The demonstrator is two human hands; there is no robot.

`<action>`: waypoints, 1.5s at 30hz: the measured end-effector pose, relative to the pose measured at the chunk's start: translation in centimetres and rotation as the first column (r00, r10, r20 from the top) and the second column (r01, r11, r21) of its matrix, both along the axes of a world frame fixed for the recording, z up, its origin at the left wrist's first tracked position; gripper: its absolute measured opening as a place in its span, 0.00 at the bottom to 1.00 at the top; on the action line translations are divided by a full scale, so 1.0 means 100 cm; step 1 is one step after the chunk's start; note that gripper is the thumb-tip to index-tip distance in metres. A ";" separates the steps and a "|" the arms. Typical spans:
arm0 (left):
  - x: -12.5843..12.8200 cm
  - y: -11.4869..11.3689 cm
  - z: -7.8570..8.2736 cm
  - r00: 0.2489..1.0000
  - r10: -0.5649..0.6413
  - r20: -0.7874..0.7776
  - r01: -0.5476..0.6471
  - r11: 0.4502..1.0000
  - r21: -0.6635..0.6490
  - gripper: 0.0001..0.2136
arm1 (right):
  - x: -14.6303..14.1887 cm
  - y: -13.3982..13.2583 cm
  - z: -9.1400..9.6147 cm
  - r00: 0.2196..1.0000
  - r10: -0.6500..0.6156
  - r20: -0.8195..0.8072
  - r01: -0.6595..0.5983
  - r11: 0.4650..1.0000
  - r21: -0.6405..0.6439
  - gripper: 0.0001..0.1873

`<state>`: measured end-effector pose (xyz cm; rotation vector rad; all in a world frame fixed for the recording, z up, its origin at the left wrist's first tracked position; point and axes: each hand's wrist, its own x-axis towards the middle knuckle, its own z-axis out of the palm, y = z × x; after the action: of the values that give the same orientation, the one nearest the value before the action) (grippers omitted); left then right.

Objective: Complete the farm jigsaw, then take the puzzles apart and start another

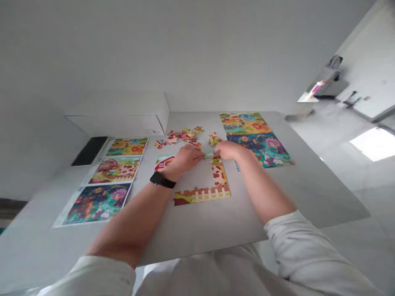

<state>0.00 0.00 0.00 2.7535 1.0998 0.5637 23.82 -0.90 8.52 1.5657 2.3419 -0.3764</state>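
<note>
A partly joined jigsaw puzzle (202, 196) lies flat on the table, with a fence along its near side, brown-spotted pieces up the right side and a red barn piece (163, 163) at the left. My left hand (187, 157), with a black watch on its wrist, has bent fingers at the pale puzzle pieces (209, 155) of the far edge. At that edge's right end, my right hand (227, 150) closes its fingers on a puzzle piece, mostly hidden. Just beyond both hands are loose puzzle pieces (174, 138) and a small group of pieces (213, 139).
To the left lies a sheet with three pictures (114, 170), beside a black flat object (90, 151). A white box (119, 121) stands against the wall. Two finished-looking colourful puzzles, one with a lion (247, 123) and a dark blue one (262, 150), lie at the right.
</note>
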 end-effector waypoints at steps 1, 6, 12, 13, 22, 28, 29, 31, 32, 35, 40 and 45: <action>0.000 0.000 0.000 1.000 -0.003 0.004 0.003 1.000 0.003 0.14 | -0.001 0.000 -0.001 1.000 -0.004 -0.004 0.004 1.000 0.012 0.25; 0.000 -0.001 -0.002 1.000 0.005 0.013 -0.005 1.000 0.010 0.14 | -0.003 0.003 -0.009 0.997 -0.011 -0.083 0.021 0.993 0.117 0.21; 0.000 -0.004 -0.002 0.992 0.092 0.086 -0.091 0.996 -0.014 0.17 | -0.005 0.009 -0.022 0.982 0.020 -0.187 0.021 0.977 0.213 0.19; 0.000 -0.004 -0.002 0.987 0.122 0.106 -0.121 0.992 -0.023 0.18 | -0.005 0.009 -0.023 0.981 0.023 -0.194 0.020 0.976 0.217 0.18; 0.003 -0.009 0.000 0.967 0.229 0.109 -0.217 0.970 -0.112 0.27 | -0.003 0.014 -0.038 0.977 0.028 -0.214 0.019 0.977 0.212 0.17; 0.003 -0.011 0.005 0.968 0.215 0.127 -0.195 0.968 -0.155 0.26 | -0.001 0.017 -0.042 0.973 0.021 -0.230 0.024 0.981 0.193 0.17; 0.003 -0.011 0.005 0.969 0.213 0.126 -0.193 0.969 -0.157 0.26 | -0.001 0.017 -0.043 0.972 0.019 -0.233 0.026 0.981 0.192 0.17; 0.004 -0.012 0.006 0.969 0.218 0.118 -0.198 0.967 -0.158 0.26 | -0.001 0.018 -0.044 0.972 0.020 -0.234 0.027 0.981 0.193 0.16; 0.004 -0.013 0.006 0.969 0.221 0.114 -0.202 0.967 -0.156 0.26 | -0.001 0.018 -0.045 0.972 0.024 -0.234 0.023 0.980 0.196 0.16; 0.005 -0.015 0.008 0.971 0.217 0.105 -0.199 0.967 -0.160 0.23 | 0.000 0.019 -0.047 0.972 0.036 -0.233 0.014 0.978 0.210 0.15; 0.003 -0.019 0.032 0.960 0.169 0.222 -0.114 0.964 -0.240 0.14 | 0.003 0.019 -0.046 0.969 0.051 -0.242 0.000 0.979 0.206 0.15; -0.016 -0.024 0.079 0.892 0.197 0.408 -0.053 0.939 -0.339 0.14 | 0.004 0.020 -0.047 0.969 0.063 -0.238 -0.011 0.977 0.212 0.15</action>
<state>-1.56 -2.37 7.92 2.1441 1.1406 0.8799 24.19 1.12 3.79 1.6472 2.6707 -0.3397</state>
